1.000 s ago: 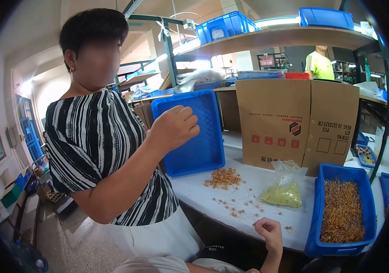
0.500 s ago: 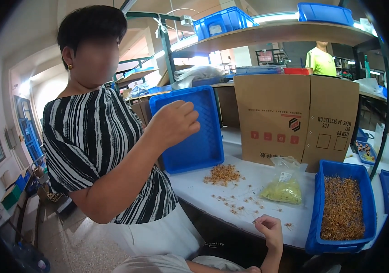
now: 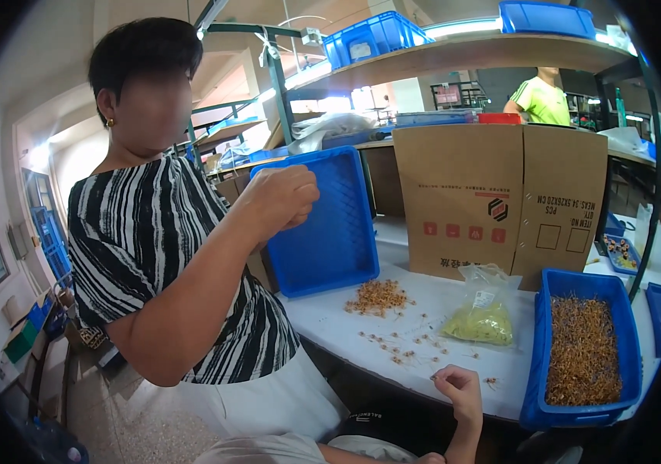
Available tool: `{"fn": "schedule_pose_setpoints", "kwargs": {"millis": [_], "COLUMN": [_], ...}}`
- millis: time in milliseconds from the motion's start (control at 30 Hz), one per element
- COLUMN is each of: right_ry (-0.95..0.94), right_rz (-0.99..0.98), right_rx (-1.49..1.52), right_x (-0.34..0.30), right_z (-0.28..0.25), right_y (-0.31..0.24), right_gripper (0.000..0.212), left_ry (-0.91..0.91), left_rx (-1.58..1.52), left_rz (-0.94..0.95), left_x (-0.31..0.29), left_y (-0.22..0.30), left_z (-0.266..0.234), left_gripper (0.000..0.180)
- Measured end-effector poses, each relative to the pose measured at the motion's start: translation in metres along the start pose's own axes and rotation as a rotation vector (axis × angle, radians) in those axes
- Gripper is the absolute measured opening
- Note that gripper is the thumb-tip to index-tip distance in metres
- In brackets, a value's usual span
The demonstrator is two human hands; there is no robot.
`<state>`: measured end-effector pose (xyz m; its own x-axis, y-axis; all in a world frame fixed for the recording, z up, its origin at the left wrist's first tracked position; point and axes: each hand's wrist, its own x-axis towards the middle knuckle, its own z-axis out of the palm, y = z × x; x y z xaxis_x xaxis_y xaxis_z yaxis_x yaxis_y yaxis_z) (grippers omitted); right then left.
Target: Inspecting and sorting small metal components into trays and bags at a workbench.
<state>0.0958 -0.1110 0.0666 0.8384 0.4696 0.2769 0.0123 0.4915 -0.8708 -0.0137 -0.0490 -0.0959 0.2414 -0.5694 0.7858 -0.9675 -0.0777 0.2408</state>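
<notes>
My right hand [image 3: 460, 389] is raised at the table's near edge, with thumb and fingers pinched together. A tiny dark speck shows at the fingertips, too small to name. At the lower edge, my left hand [image 3: 429, 458] lies by my right forearm, mostly cut off by the frame, its fingers hidden. Just beyond my right hand, small brown pieces with thin stems [image 3: 400, 357] are scattered on the white table. Farther back sits a heap of similar pieces [image 3: 377, 297]. A clear plastic bag [image 3: 479, 317] of yellow-green contents lies to its right.
A blue bin [image 3: 535, 379] full of brown stemmed pieces stands at right. Behind are a cardboard box [image 3: 458, 166] and an upright blue tray [image 3: 322, 247]. At left stands a person in a striped top [image 3: 152, 232], hands raised. A shelf [image 3: 462, 58] holding blue crates runs above.
The person at left has leaned slightly left, and their raised hands have shifted left and a little down. My hands keep their position. The person in the background has moved slightly.
</notes>
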Motion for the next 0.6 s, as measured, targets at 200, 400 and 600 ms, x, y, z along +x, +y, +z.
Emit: {"fn": "schedule_pose_setpoints", "kwargs": {"millis": [200, 400, 600], "right_ry": [-0.005, -0.013, -0.016], "right_rz": [0.010, 0.040, 0.062], "right_rx": [-0.015, -0.003, -0.030], "right_x": [0.008, 0.002, -0.001], "right_z": [0.002, 0.009, 0.014], "right_y": [0.004, 0.006, 0.007], "right_gripper": [0.003, 0.004, 0.004], "left_ry": [-0.011, -0.018, 0.005], "left_rx": [-0.002, -0.009, -0.015], "left_rz": [0.023, 0.061, 0.035], "left_x": [-0.007, -0.013, -0.030], "left_y": [0.002, -0.006, -0.008], "left_z": [0.007, 0.025, 0.042], "left_gripper": [0.010, 0.011, 0.011]}}
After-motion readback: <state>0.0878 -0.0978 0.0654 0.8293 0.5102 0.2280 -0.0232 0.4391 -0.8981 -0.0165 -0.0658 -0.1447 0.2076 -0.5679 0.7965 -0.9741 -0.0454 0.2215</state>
